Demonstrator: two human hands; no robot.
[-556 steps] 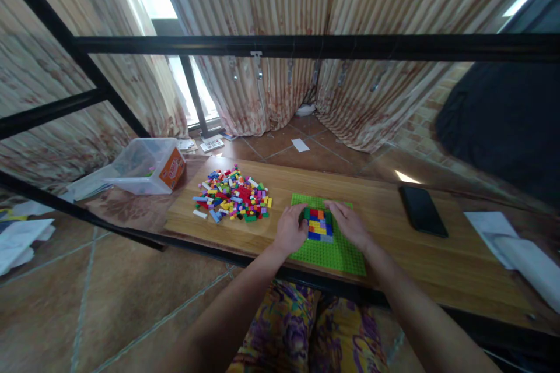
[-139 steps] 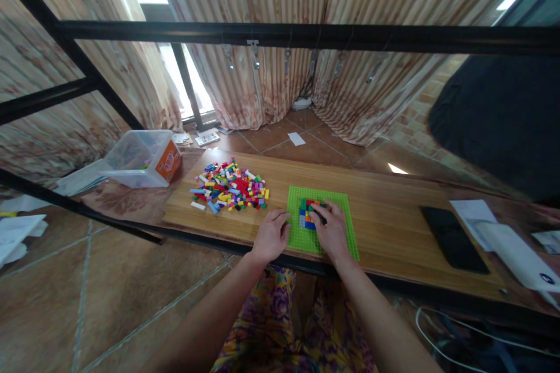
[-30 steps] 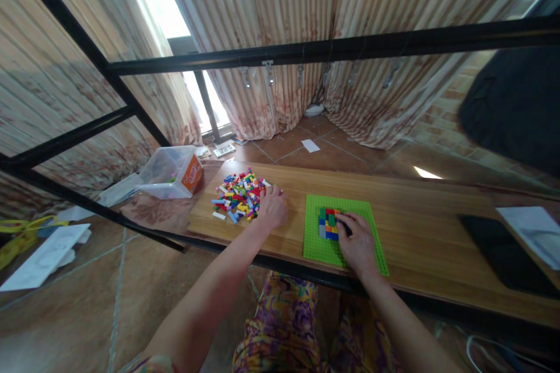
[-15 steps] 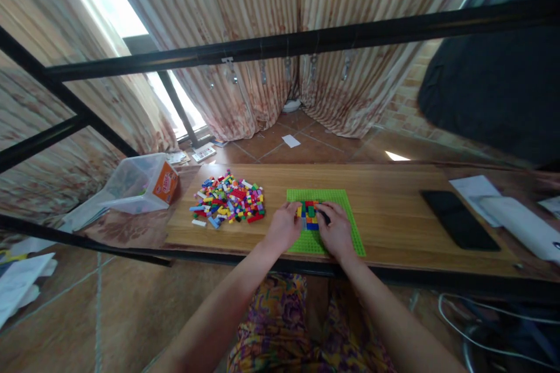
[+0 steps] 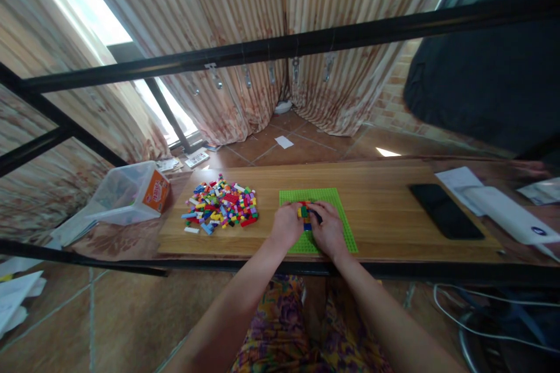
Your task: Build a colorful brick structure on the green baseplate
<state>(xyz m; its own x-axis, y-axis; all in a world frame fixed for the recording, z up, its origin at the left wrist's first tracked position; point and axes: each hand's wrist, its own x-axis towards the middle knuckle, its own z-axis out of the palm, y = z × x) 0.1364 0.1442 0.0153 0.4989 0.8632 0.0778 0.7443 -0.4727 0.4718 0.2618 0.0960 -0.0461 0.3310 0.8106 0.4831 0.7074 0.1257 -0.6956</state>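
Note:
A green studded baseplate [image 5: 346, 227] lies on the wooden board, with a patch of coloured building bricks [image 5: 305, 211] on it, red, yellow, green and blue. My left hand [image 5: 289, 226] is closed against the left side of this patch, fingers bent around the bricks. From the right, my right hand [image 5: 328, 230] closes in, a small dark piece [image 5: 315, 216] showing between its thumb and fingers. What kind of piece it is, I cannot make out. Both hands cover much of the built bricks, and their fingertips nearly meet.
A heap of loose bricks [image 5: 223, 204] lies on the board's left part. Beyond it stands a clear plastic box [image 5: 126, 195] with an orange label. A black phone-like slab [image 5: 446, 211] and a white device [image 5: 505, 215] lie to the right. A dark metal bar [image 5: 262, 49] crosses ahead.
My hands have drawn closer together over the bricks, hiding more of them. The right hand has moved left with the dark piece. The whole view has shifted slightly.

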